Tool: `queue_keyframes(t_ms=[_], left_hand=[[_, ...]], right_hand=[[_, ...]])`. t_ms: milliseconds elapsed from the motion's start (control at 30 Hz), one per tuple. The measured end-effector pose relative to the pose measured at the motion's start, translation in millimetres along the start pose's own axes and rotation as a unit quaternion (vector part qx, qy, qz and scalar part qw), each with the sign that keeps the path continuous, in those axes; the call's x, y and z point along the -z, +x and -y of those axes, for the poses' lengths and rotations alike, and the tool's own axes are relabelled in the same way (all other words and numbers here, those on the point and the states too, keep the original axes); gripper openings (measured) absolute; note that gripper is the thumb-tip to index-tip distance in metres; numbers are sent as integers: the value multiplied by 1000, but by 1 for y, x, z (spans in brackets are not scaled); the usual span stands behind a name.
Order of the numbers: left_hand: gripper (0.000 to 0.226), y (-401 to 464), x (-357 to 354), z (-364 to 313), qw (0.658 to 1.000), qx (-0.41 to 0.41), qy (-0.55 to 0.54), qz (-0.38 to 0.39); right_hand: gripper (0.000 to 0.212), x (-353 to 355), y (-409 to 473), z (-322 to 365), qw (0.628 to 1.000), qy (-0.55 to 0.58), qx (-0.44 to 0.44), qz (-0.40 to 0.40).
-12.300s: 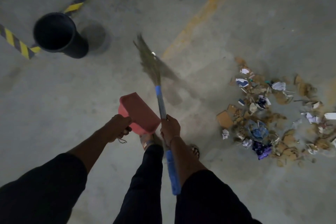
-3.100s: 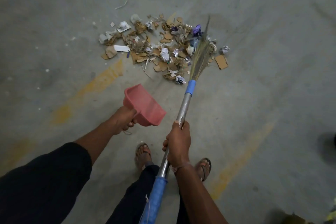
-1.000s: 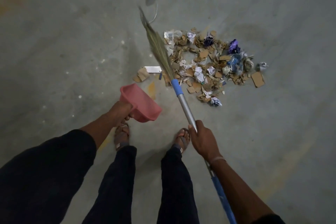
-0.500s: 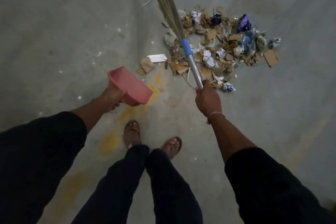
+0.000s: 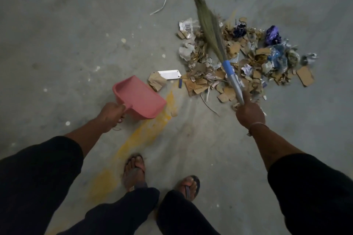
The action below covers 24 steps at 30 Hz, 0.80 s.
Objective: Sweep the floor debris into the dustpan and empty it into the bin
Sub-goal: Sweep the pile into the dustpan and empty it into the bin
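Observation:
A pile of debris (image 5: 254, 66), torn cardboard, crumpled paper and blue and purple wrappers, lies on the concrete floor at upper right. My right hand (image 5: 249, 113) grips the metal handle of a grass broom (image 5: 207, 23) whose bristles lie over the pile's left part, tips pointing away from me. My left hand (image 5: 110, 114) holds the handle of a pink dustpan (image 5: 139, 97), raised off the floor to the left of the pile with nothing in it. The bin is out of view.
A white card (image 5: 169, 74) and a brown cardboard scrap (image 5: 157, 82) lie apart between dustpan and pile. A white strip (image 5: 161, 1) lies farther off. A worn yellow floor line (image 5: 141, 133) runs toward my sandalled feet (image 5: 133, 172). Small white specks dot the floor at left.
The broom head has swung from the pile's far left edge onto its left part. My view has shifted, so pile, dustpan and both hands sit slightly lower in the frame.

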<state>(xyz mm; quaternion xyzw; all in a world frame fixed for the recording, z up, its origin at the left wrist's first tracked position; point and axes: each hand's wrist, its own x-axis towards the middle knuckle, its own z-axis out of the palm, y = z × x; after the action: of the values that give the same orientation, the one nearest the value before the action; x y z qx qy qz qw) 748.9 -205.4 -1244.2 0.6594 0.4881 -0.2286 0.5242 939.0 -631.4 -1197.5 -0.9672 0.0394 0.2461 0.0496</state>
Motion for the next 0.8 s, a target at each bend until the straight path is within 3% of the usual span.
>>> queue_keyframes(t_ms=[133, 300, 433, 600, 800], left_hand=[[40, 15, -9, -10, 1000, -15, 7, 15], [30, 32, -40, -48, 999, -21, -19, 34], [29, 45, -65, -77, 998, -28, -33, 56], [32, 61, -77, -88, 999, -19, -1, 38], [36, 58, -77, -74, 999, -3, 7, 54]], right_hand=[[75, -21, 11, -11, 994, 18, -30, 103], [79, -50, 0, -27, 982, 68, -49, 169], [80, -69, -31, -56, 975, 69, 0, 212], [82, -82, -62, -88, 970, 42, 94, 220], [81, -79, -67, -89, 976, 69, 145, 147]])
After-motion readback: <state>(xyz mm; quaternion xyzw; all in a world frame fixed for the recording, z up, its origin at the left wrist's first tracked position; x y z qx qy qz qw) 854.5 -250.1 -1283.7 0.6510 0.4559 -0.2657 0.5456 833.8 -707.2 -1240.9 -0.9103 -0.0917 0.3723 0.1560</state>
